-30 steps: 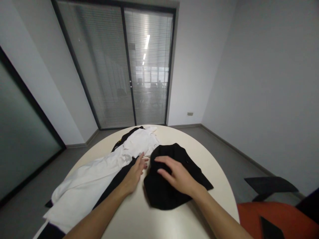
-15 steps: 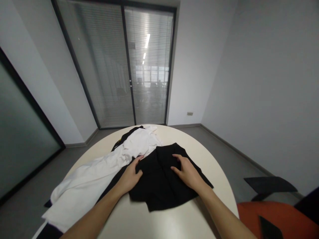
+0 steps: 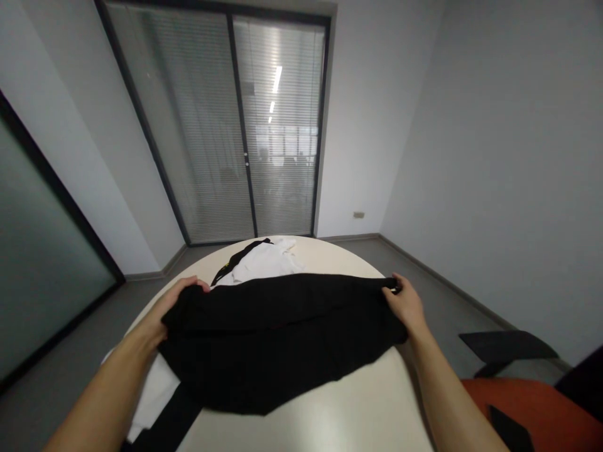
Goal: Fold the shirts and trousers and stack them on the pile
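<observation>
A black garment (image 3: 282,339) stretches between my two hands above the table; I cannot tell its exact kind. My left hand (image 3: 174,304) grips its left end, fingers closed on the cloth. At the opposite end, my right hand (image 3: 402,301) pinches the upper right corner between thumb and fingers. Behind and beneath the black cloth lies a white garment (image 3: 266,260), mostly covered. Another dark piece of clothing (image 3: 238,260) shows past its far left edge. Dark fabric (image 3: 169,417) also pokes out below, near my left forearm.
The round cream table (image 3: 348,402) carries the clothes. An orange chair (image 3: 522,408) with black armrests stands close on the right. Beyond the table are a glass partition with blinds (image 3: 282,125) and a white wall (image 3: 367,138) with a socket.
My hands have moved apart, left hand leftward and right hand rightward. The black garment, flat and compact before, is now lifted and spread wide, covering much of the white garment.
</observation>
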Available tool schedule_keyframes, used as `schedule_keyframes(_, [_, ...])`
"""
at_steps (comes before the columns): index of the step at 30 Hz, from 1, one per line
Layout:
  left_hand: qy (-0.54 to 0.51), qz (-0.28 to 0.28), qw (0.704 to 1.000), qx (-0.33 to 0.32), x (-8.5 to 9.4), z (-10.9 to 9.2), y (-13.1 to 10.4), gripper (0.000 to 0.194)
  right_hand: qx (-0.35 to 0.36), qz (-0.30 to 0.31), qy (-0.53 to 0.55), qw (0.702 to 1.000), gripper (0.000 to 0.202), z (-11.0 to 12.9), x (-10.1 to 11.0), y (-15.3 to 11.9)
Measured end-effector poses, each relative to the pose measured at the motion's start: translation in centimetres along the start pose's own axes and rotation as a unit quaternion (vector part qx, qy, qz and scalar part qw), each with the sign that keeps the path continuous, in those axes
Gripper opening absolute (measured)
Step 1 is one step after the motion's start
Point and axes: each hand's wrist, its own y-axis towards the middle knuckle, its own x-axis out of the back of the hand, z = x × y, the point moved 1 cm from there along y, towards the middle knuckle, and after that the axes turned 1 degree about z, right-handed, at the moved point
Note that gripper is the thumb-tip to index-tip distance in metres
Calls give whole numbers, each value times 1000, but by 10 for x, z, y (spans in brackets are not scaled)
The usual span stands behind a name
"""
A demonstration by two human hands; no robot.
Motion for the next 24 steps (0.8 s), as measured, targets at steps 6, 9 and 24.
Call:
schedule_keyframes(6, [390,-59,877,-275,-24,4,-8,46,52,118,-119,985,56,-1,-12,-7])
schedule_keyframes(9, [505,6,792,-343,-47,15,-15,50,52,141,-136,979,40,9,-5,-9])
schedule_keyframes(24, [295,-103,944,-111,12,-18,18,47,175,159,168,957,99,76,-3,57])
